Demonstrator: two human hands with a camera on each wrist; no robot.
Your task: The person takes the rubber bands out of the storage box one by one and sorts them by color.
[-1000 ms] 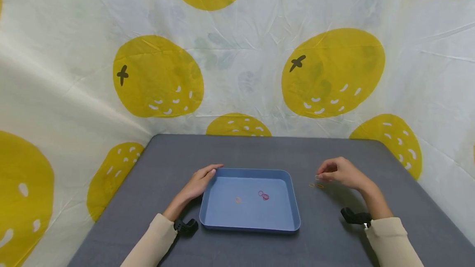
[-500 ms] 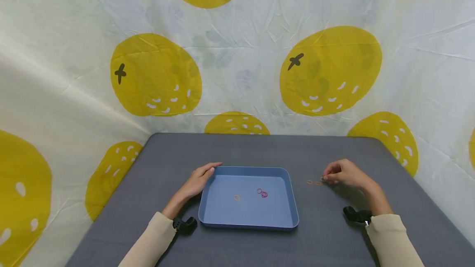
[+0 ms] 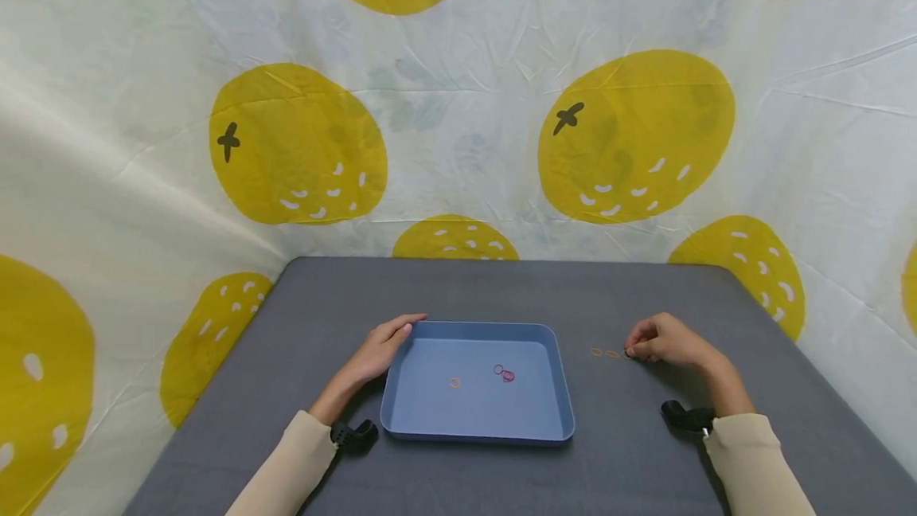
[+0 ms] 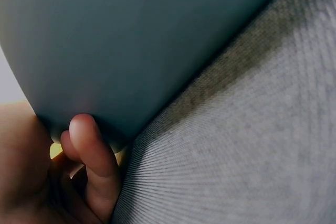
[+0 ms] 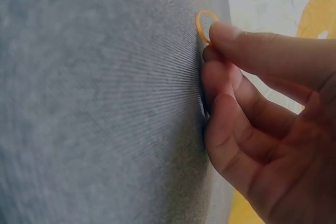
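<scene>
We are gathering small rubber rings into the blue tray (image 3: 401, 420): our right hand (image 3: 666, 341) has its fingertips (image 5: 220, 32) curled down onto the nearest orange ring (image 5: 205, 24) on the grey table (image 3: 630, 452), though we cannot tell whether it is pinched yet. Our left hand (image 3: 376, 353) rests with straight fingers against the tray's left rim. Next, we judge, comes a clean pinch, a lift and a carry left over the rim to join the orange ring in the tray (image 3: 454, 382) and the red rings (image 3: 505, 373).

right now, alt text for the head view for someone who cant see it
A person's right hand pinches at small orange rubber bands lying on a grey table, while the left hand rests against a blue tray's corner. One orange band and red bands lie inside.
</scene>
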